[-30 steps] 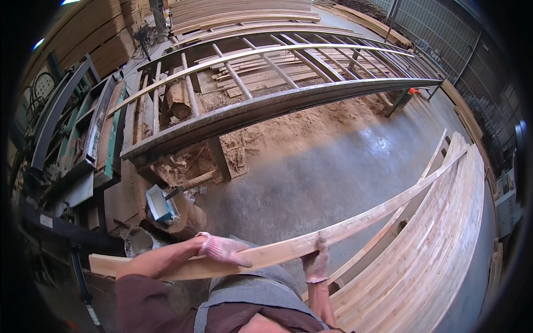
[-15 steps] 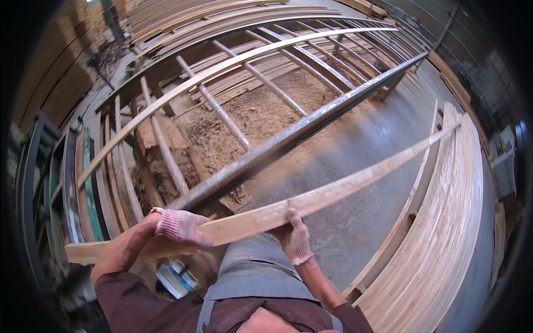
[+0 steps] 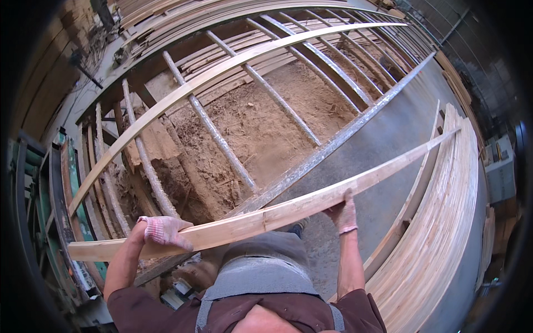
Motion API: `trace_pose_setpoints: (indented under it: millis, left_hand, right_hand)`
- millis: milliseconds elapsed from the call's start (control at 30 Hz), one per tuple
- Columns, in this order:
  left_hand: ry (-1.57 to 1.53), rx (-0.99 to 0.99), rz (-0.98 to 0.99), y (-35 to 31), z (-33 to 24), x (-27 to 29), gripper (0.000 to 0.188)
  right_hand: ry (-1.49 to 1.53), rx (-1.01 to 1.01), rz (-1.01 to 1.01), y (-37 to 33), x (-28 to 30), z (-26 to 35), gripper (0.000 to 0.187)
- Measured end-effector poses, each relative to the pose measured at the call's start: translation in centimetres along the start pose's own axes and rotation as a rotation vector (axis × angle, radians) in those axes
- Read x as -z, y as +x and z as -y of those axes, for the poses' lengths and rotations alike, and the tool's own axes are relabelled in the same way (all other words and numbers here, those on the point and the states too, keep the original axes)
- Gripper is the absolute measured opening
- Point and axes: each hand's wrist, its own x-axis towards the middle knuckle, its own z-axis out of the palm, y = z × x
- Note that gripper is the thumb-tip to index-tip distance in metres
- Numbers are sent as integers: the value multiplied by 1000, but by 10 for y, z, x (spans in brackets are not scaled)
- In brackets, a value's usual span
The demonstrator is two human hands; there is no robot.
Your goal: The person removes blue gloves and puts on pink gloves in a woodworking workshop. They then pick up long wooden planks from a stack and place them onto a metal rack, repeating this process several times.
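A long pale wooden board [image 3: 266,218] stretches across in front of me, its far right end over a stack of planks [image 3: 427,222]. My left hand [image 3: 165,232], in a white and pink knit glove, is closed over the board's upper edge toward its left end. Farther right, my gloved right hand [image 3: 343,213] grips the board from below, with the thumb up on its near face. Beyond it, a second long board [image 3: 222,72] lies across the bars of a metal roller frame [image 3: 288,183].
Sawdust [image 3: 239,122] is heaped under the frame, with more planks on its far side. Green and dark metal framework [image 3: 47,205] stands at the left. A grey machine [image 3: 499,166] is at the far right. Concrete floor [image 3: 366,150] separates the frame from the stack.
My right hand has slid to the right along the board. My left hand has shifted slightly left and down, still holding it. My view has moved a little relative to the frame.
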Motion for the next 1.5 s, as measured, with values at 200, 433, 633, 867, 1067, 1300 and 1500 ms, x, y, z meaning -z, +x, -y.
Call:
trace_pose_setpoints:
  millis: [200, 433, 633, 867, 1067, 1300, 1500]
  left_hand:
    - [-90, 48, -41, 9, 7, 9, 87]
    - [-94, 322, -90, -9, -33, 13, 77]
    - [15, 398, -79, 3, -2, 6, 82]
    - [-135, 446, -222, 87, -116, 53, 57]
    - [-5, 134, -260, 299, -406, 93, 51]
    - [337, -255, -194, 636, -658, 17, 79]
    - [134, -14, 96, 692, -756, 0, 66]
  right_hand:
    - [12, -6, -46, 29, 19, 21, 93]
    - [-47, -216, 113, 23, 31, 40, 83]
    - [129, -49, -13, 63, 96, 117, 79]
    - [57, 89, -235, 182, 247, 214, 63]
    - [-116, 30, -174, 166, 262, 233, 58]
    - [-446, -211, 210, 171, 299, 323, 52]
    - [-557, -348, 407, 206, 357, 391, 46]
